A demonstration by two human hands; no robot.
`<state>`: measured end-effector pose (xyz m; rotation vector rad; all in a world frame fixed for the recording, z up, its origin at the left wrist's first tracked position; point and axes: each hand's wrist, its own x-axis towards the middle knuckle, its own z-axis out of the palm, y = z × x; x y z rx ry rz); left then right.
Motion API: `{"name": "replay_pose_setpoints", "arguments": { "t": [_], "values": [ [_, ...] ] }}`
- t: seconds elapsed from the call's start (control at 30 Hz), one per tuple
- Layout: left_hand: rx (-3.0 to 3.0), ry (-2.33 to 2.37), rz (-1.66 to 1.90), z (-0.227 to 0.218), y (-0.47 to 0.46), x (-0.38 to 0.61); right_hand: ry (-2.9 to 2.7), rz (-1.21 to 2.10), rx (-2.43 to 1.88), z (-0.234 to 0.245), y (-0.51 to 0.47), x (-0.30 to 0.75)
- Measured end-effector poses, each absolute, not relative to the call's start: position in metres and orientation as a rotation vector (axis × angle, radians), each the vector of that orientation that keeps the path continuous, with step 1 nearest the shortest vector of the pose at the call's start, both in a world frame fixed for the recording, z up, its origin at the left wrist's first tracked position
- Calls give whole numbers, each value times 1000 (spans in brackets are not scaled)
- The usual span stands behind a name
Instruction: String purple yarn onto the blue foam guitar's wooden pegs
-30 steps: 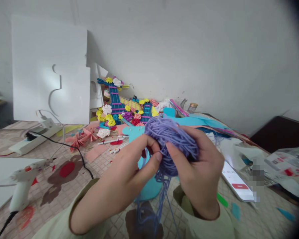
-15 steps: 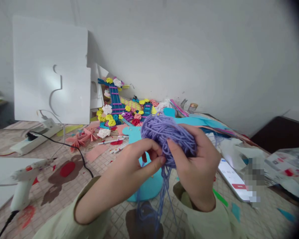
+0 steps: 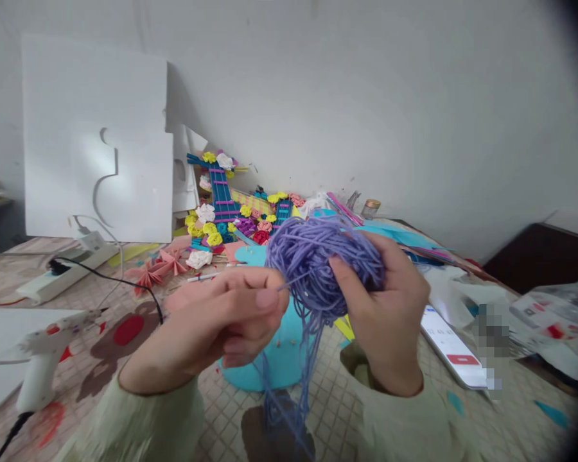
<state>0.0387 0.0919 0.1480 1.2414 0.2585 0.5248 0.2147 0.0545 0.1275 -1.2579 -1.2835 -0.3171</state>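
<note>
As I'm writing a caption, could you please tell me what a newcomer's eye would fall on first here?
Probably the ball of purple yarn near the centre, held in the right hand, with a strand running from it to the left hand. Behind it, bright flower shapes in yellow, white and red crowd near the wall, while a large white board stands at the left.

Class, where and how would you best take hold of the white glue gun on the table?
Probably by its handle, coming from the near left: the handle slants toward the camera, while the nozzle points right, away from that approach.
</note>
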Motion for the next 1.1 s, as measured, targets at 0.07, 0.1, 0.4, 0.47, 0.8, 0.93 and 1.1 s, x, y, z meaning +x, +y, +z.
{"name": "replay_pose_setpoints", "arguments": {
  "t": [0.07, 0.1, 0.4, 0.47, 0.8, 0.93, 1.1],
  "values": [
    [1375, 279, 606, 151, 91, 33, -1290, -318, -1258, 127, 55, 215],
    [1438, 282, 670, 152, 90, 31, -1294, -321, -1253, 127, 56, 215],
    [1786, 351, 1171, 142, 78, 45, -1318, -233, -1242, 126, 56, 210],
    [1913, 436, 1230, 138, 76, 50, -1317, -199, -1251, 125, 54, 208],
    [2385, 879, 1410, 137, 84, 62, -1254, 282, -1112, 129, 47, 205],
    [2444, 840, 1399, 139, 84, 58, -1112, 747, -925, 130, 52, 208],
    [2454, 810, 1414, 140, 84, 54, -918, 1170, -803, 130, 57, 207]
  ]
}}
